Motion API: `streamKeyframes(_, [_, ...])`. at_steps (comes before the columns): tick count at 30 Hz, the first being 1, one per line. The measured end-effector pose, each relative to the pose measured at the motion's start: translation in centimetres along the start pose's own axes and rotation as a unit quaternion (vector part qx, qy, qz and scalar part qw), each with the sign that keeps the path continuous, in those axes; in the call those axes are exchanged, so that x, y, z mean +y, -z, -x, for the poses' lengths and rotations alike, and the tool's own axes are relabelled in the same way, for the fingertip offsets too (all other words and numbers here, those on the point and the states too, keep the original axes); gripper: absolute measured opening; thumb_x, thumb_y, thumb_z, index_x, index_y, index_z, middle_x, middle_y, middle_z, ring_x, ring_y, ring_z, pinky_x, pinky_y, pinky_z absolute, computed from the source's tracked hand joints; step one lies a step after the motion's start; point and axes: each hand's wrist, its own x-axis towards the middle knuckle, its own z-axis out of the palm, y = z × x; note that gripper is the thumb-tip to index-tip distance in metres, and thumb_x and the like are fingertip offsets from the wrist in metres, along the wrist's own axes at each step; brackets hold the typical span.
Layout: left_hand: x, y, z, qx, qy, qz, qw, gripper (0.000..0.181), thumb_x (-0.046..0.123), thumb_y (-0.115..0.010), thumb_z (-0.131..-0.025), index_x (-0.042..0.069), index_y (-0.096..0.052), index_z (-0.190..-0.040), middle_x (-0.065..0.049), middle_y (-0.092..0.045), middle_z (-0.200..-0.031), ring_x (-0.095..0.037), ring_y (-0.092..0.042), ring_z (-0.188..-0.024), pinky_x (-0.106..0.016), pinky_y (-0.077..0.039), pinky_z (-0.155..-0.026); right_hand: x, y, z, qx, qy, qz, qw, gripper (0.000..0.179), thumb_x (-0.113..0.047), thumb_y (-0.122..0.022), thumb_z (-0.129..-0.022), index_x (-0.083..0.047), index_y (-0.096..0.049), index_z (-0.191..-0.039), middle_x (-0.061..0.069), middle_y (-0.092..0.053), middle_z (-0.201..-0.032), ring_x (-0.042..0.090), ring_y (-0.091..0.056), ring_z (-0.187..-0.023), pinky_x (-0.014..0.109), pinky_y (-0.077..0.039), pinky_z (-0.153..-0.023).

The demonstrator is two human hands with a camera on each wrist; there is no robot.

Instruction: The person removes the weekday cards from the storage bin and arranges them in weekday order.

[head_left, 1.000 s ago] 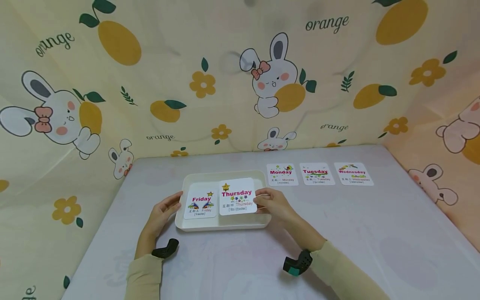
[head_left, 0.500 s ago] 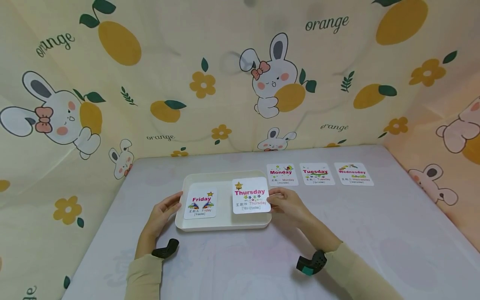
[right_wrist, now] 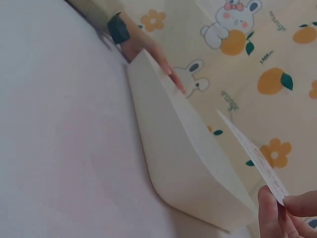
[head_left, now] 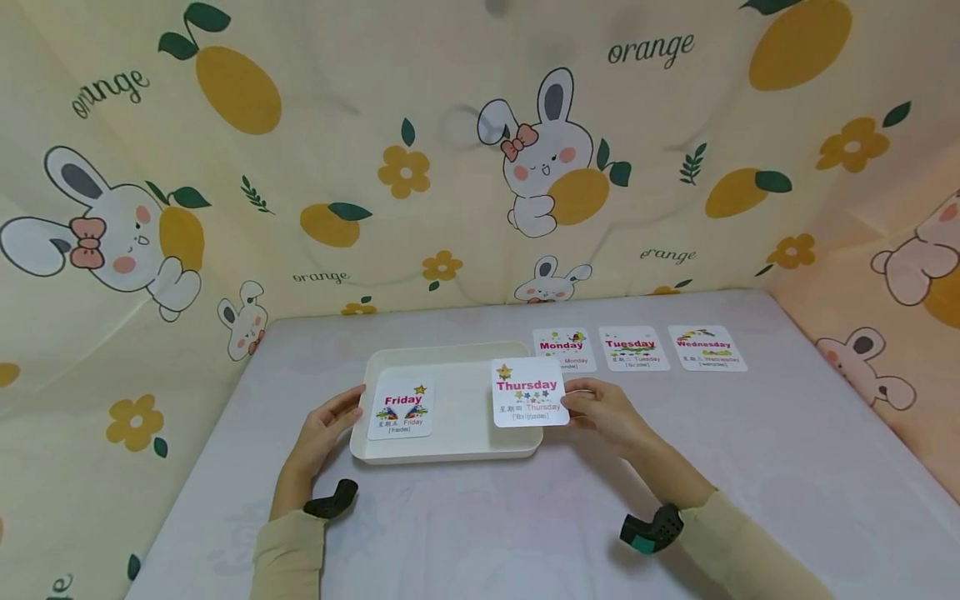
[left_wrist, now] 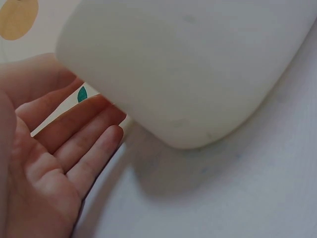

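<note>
My right hand (head_left: 611, 417) pinches the right edge of a white Thursday card (head_left: 527, 392) between thumb and fingers. The card is held above the right end of a shallow white tray (head_left: 442, 450), partly past its rim, and edge-on in the right wrist view. My left hand (head_left: 324, 429) grips the tray's left rim; in the left wrist view its fingers (left_wrist: 94, 158) meet the outer wall, and some fingertips are hidden. A Friday card (head_left: 401, 408) lies in the left part of the tray.
A Monday card (head_left: 555, 337), a Tuesday card (head_left: 634, 348) and a Wednesday card (head_left: 708, 348) lie in a row on the white table (head_left: 750, 450), behind and right of the tray. A patterned cloth (head_left: 450, 83) rises behind the table and at both sides.
My right hand has moved the Thursday card rightward, from beside the Friday card to over the tray's right rim. It now covers a corner of the Monday card. My left hand and the tray stayed put.
</note>
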Motion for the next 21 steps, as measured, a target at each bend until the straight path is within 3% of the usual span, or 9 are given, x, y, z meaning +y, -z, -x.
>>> streamKeyframes(9, [-0.3,0.1,0.0,-0.008,-0.037,0.008,0.9993,0.053,0.021,-0.059,-0.096,0.001,-0.043,-0.142,-0.017,-0.044,-0.150,0.018,-0.051,-0.113,-0.002,-0.042,-0.093,0.2,1.5,0.2,0.008,0.000,0.020,0.9998,0.038,-0.009,-0.055,-0.094,0.011,-0.047,-0.125,-0.010,-0.069,-0.087,0.004,-0.062,-0.075,0.020,-0.055,-0.071])
streamKeyframes(14, [-0.4,0.2,-0.1,-0.006,-0.037,0.007,0.9993,0.052,0.022,-0.060,-0.095,0.003,-0.045,-0.142,-0.011,-0.049,-0.148,0.017,-0.052,-0.113,-0.002,-0.042,-0.093,0.4,2.2,0.4,0.014,-0.010,0.036,0.9992,0.038,-0.010,-0.054,-0.095,0.011,-0.047,-0.126,-0.008,-0.068,-0.089,0.005,-0.061,-0.076,0.019,-0.055,-0.070])
streamKeyframes(21, [-0.4,0.1,-0.1,-0.004,-0.031,0.007,0.9995,0.053,0.023,-0.060,-0.095,0.002,-0.045,-0.142,-0.016,-0.045,-0.150,0.017,-0.052,-0.112,-0.002,-0.042,-0.093,1.0,3.4,0.7,0.011,-0.021,0.054,0.9983,0.040,-0.012,-0.053,-0.096,0.011,-0.046,-0.128,-0.004,-0.068,-0.095,0.006,-0.061,-0.078,0.021,-0.055,-0.071])
